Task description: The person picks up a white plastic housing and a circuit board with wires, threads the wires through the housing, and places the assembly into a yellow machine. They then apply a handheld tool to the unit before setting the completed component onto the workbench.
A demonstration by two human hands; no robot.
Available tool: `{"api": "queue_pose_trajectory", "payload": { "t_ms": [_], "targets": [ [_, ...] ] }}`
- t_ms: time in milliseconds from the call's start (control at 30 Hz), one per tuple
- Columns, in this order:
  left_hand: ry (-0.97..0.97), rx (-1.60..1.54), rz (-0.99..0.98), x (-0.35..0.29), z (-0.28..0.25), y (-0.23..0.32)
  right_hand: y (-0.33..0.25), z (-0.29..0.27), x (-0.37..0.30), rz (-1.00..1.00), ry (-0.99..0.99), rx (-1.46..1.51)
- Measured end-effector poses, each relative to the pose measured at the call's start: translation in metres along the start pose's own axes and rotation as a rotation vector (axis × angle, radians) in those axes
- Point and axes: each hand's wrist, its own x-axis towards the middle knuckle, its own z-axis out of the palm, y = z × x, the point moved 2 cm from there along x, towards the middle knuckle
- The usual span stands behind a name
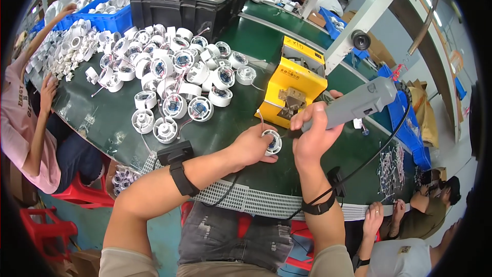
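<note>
My left hand [253, 146] grips a small round white plastic housing [274, 142] near the table's front edge, its open face showing a blue circuit board. A thin wire rises from it. In my right hand [316, 132] is a grey electric screwdriver [359, 103], its fingers wrapped round the lower body and its black cord running down past my forearm. The screwdriver's tip is hidden by my hand. Just beyond both hands stands a yellow screw feeder [292, 82] with a metal pick-up block on its front.
A heap of white round housings [177, 72] with boards and wires covers the left of the green table [225, 128]. Behind it stand a black crate [189, 10] and a blue bin [110, 18]. Wire leads [392, 169] lie at right. Other people work around the table.
</note>
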Motion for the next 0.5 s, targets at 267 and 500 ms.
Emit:
{"api": "queue_pose_trajectory", "payload": {
  "t_ms": [267, 500],
  "targets": [
    [0.004, 0.016, -0.006, -0.003, 0.001, 0.002, 0.005, 0.001, -0.017, 0.066, -0.029, 0.023],
    [0.006, -0.003, 0.038, -0.001, -0.001, -0.001, 0.009, 0.003, -0.021, 0.084, -0.076, 0.032]
  ]
}}
